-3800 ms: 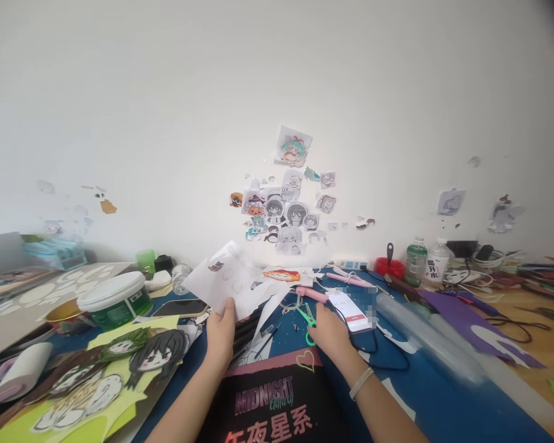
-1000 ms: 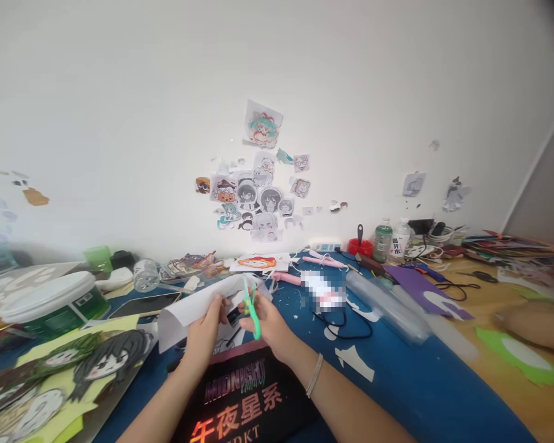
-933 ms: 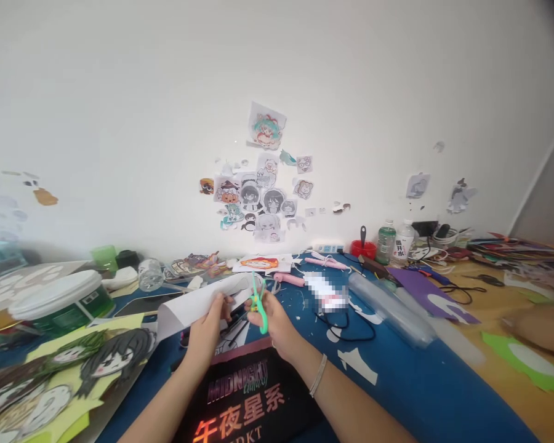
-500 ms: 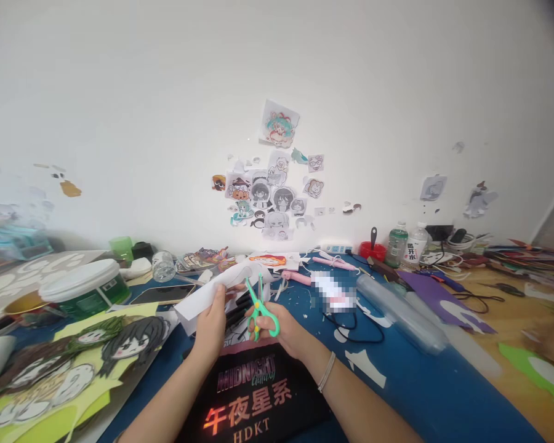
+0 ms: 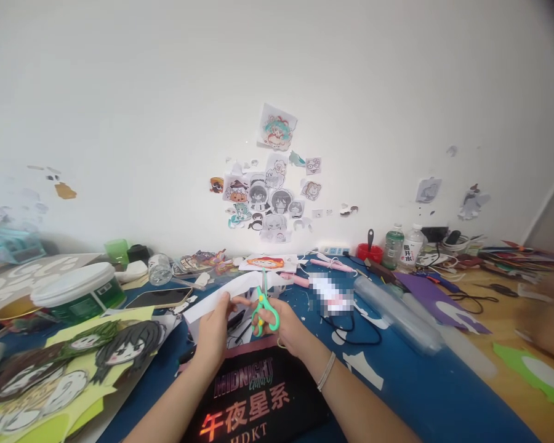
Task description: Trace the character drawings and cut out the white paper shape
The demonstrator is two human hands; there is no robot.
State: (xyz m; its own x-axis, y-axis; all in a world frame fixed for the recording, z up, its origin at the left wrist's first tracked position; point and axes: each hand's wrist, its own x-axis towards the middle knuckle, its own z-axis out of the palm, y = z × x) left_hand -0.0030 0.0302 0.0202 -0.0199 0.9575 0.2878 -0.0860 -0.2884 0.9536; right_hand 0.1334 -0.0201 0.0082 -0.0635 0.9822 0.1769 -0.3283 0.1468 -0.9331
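Green-handled scissors (image 5: 268,311) are gripped by my right hand (image 5: 284,326), blades pointing up and away from me at the white paper. My left hand (image 5: 216,323) pinches a sheet of white paper (image 5: 207,304), which stretches behind the blades toward the right. The blades look nearly closed; whether paper lies between them I cannot tell. Below both hands lies a black printed case (image 5: 258,387) with pink and orange lettering. Dark pens and a drawing are partly hidden behind my fingers.
Yellow sheets with cut-out cartoon figures (image 5: 74,369) lie at left, near a green-and-white tub (image 5: 80,292) and a phone (image 5: 159,298). On the right are a clear plastic roll (image 5: 397,314), purple paper (image 5: 436,298), bottles (image 5: 412,247) and a blurred hand of another person (image 5: 547,320).
The scissor blades have come together from a wide spread. My hands are slightly closer together, and the white paper has shifted right and lower. The view has moved slightly.
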